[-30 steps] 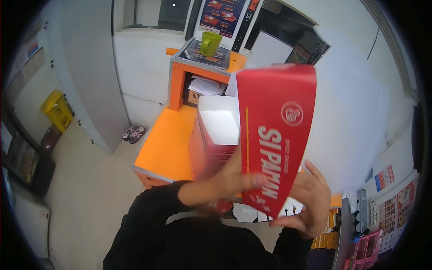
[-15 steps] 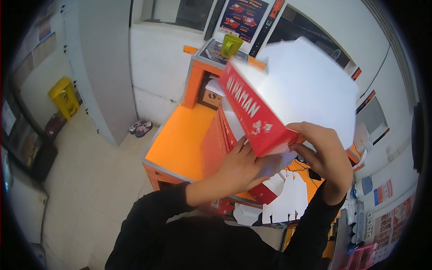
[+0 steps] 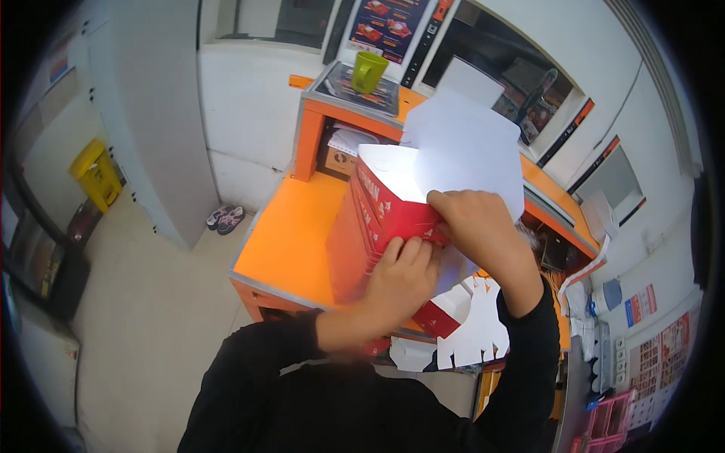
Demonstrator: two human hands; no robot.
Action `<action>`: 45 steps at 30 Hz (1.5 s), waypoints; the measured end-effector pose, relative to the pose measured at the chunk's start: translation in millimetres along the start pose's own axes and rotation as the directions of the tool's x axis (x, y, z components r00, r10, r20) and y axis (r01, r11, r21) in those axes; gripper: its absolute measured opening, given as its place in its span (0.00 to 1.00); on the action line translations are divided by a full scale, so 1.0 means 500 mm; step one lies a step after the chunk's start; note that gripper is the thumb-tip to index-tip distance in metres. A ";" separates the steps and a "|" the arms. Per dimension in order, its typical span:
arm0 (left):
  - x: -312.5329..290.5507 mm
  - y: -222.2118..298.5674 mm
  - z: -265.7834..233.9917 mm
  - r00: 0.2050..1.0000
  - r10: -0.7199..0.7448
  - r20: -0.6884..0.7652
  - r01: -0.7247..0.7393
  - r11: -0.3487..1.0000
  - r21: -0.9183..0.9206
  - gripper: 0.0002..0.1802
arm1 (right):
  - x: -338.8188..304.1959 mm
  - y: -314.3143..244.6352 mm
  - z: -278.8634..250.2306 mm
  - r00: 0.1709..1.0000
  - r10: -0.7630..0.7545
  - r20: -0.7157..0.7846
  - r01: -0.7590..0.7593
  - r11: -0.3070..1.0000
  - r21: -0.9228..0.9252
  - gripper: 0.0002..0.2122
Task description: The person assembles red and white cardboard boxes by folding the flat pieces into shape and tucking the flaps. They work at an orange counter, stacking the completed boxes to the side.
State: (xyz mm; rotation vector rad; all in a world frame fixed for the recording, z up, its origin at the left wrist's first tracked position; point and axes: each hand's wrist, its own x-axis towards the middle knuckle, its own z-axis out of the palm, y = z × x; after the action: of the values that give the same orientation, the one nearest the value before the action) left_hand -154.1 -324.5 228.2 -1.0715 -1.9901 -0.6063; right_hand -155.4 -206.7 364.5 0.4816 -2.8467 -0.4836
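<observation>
A red and white cardboard food box (image 3: 408, 219) sits on top of a stack of similar red boxes (image 3: 349, 249), its white lid (image 3: 472, 143) standing up and tilted back. My right hand (image 3: 483, 226) grips the box's near right corner, thumb over the rim and fingers against the red wall. Lower down, my left hand (image 3: 404, 275) presses its bent fingers together at the bottom edge of the same box, next to the stack. Its thumb is hidden. Another opened box (image 3: 445, 313) lies below my hands, with a white slotted flap (image 3: 474, 332) spread beside it.
The orange counter (image 3: 291, 234) carries the stack. On its raised shelf stands a green mug (image 3: 368, 72), with a small brown carton (image 3: 341, 160) underneath. A grey cabinet (image 3: 147, 113), a yellow bin (image 3: 97, 174) and shoes (image 3: 225, 219) are at the left. Cables (image 3: 559, 283) hang at the right.
Both hands have brought the box down and left onto the stack. Its lid has swung to the left and stands more upright. My view has shifted slightly to the right.
</observation>
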 end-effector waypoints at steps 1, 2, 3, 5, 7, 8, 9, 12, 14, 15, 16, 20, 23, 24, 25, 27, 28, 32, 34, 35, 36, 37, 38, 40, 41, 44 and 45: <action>0.005 -0.002 -0.004 1.000 -0.010 0.003 0.010 1.000 -0.009 0.18 | -0.001 0.003 -0.005 1.000 -0.003 -0.004 0.003 0.998 -0.067 0.09; 0.011 -0.003 -0.004 1.000 -0.021 0.007 0.021 1.000 -0.018 0.17 | -0.002 0.009 -0.007 1.000 -0.007 -0.006 0.006 0.991 -0.134 0.08; 0.019 -0.005 0.001 0.999 0.001 -0.032 -0.001 1.000 -0.008 0.16 | 0.002 0.020 -0.006 0.998 -0.049 -0.024 0.046 0.993 -0.106 0.08; 0.030 -0.004 0.013 0.993 0.044 -0.109 -0.042 0.999 0.015 0.16 | 0.009 0.042 0.000 0.989 -0.133 -0.066 0.129 0.990 -0.053 0.07; 0.026 -0.004 0.017 0.996 0.064 -0.069 -0.064 0.998 0.015 0.14 | 0.015 0.035 0.002 0.985 -0.154 -0.073 0.156 0.988 0.019 0.05; 0.025 -0.004 0.018 0.996 0.074 -0.049 -0.073 0.997 0.017 0.14 | 0.018 0.030 0.002 0.983 -0.166 -0.078 0.170 0.984 0.056 0.05; 0.025 -0.002 0.017 0.996 0.084 -0.043 -0.083 0.996 0.008 0.13 | 0.014 0.030 0.008 0.986 -0.150 -0.077 0.153 0.987 0.044 0.05; 0.029 -0.003 0.013 0.995 0.094 -0.024 -0.095 0.995 -0.029 0.12 | 0.003 0.034 0.027 0.997 -0.078 -0.026 0.078 0.997 0.025 0.06; 0.024 -0.016 0.010 0.997 0.080 -0.009 -0.081 0.994 -0.070 0.12 | -0.006 0.036 0.030 0.997 0.008 0.077 -0.010 1.000 0.028 0.07; 0.020 -0.024 0.005 0.996 0.074 -0.054 -0.080 0.992 -0.099 0.13 | -0.011 0.035 0.031 0.998 0.014 0.059 -0.018 0.998 0.065 0.08; 0.014 -0.034 -0.002 0.993 0.067 -0.098 -0.079 0.989 -0.128 0.15 | -0.020 0.031 0.035 0.999 0.021 0.041 -0.025 0.995 0.101 0.10; -0.011 -0.096 0.008 0.855 -0.256 -0.451 0.091 0.931 -0.355 0.24 | -0.028 -0.002 0.045 0.945 -0.005 -0.326 0.150 0.895 0.419 0.14; -0.038 -0.164 0.016 0.949 -0.153 -0.274 0.033 0.918 -0.395 0.30 | -0.008 -0.016 0.058 0.985 0.104 -0.138 -0.011 0.837 0.547 0.17; -0.033 -0.173 0.001 0.963 -0.132 -0.237 0.022 0.909 -0.416 0.25 | -0.005 -0.017 0.064 0.984 0.108 -0.141 -0.012 0.834 0.551 0.17; -0.031 -0.190 -0.006 0.981 -0.107 -0.164 0.015 0.876 -0.482 0.23 | -0.002 -0.018 0.072 0.983 0.112 -0.144 -0.013 0.831 0.556 0.18; -0.028 -0.220 -0.017 0.999 -0.043 -0.022 0.021 0.794 -0.607 0.19 | 0.000 -0.021 0.077 0.980 0.134 -0.147 -0.028 0.825 0.564 0.18; -0.024 -0.224 -0.020 0.999 -0.039 -0.001 0.029 0.757 -0.652 0.16 | -0.001 -0.022 0.077 0.977 0.153 -0.147 -0.043 0.822 0.568 0.18; -0.023 -0.213 -0.028 0.983 -0.139 0.120 0.175 0.511 -0.842 0.09 | -0.005 -0.023 0.085 0.960 0.177 -0.215 -0.029 0.829 0.558 0.18; -0.025 -0.211 -0.029 0.970 -0.174 0.171 0.229 0.412 -0.882 0.08 | -0.005 -0.026 0.088 0.952 0.170 -0.256 -0.002 0.837 0.547 0.18; -0.027 -0.215 -0.028 0.971 -0.162 0.176 0.229 0.409 -0.884 0.08 | -0.005 -0.028 0.089 0.946 0.167 -0.276 0.010 0.841 0.541 0.18; -0.027 -0.219 -0.025 0.973 -0.146 0.180 0.225 0.404 -0.887 0.08 | -0.006 -0.030 0.092 0.944 0.170 -0.283 0.009 0.843 0.537 0.18; -0.026 -0.222 -0.024 0.976 -0.128 0.176 0.213 0.405 -0.889 0.08 | -0.006 -0.031 0.094 0.941 0.174 -0.289 0.007 0.846 0.533 0.18; -0.025 -0.224 -0.022 0.979 -0.110 0.171 0.201 0.406 -0.892 0.08 | -0.008 -0.032 0.096 0.939 0.179 -0.295 0.004 0.848 0.529 0.18; -0.023 -0.228 -0.021 0.984 -0.082 0.157 0.177 0.412 -0.894 0.09 | -0.011 -0.033 0.097 0.954 0.174 -0.244 -0.028 0.862 0.506 0.18; -0.022 -0.229 -0.021 0.986 -0.073 0.147 0.164 0.417 -0.894 0.09 | -0.012 -0.032 0.098 0.961 0.172 -0.218 -0.044 0.869 0.494 0.18; -0.024 -0.232 -0.023 0.987 -0.044 0.157 0.161 0.407 -0.899 0.09 | -0.011 -0.036 0.105 0.939 0.201 -0.281 -0.032 0.861 0.508 0.16; -0.024 -0.232 -0.027 0.986 -0.033 0.165 0.164 0.398 -0.902 0.09 | -0.010 -0.038 0.109 0.925 0.229 -0.303 -0.037 0.848 0.529 0.16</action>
State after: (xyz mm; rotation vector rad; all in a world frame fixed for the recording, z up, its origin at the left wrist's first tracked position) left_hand -242.7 -401.3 220.8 -1.6365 -1.7570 -1.9179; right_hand -159.7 -206.5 306.5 0.3949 -2.5931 0.3819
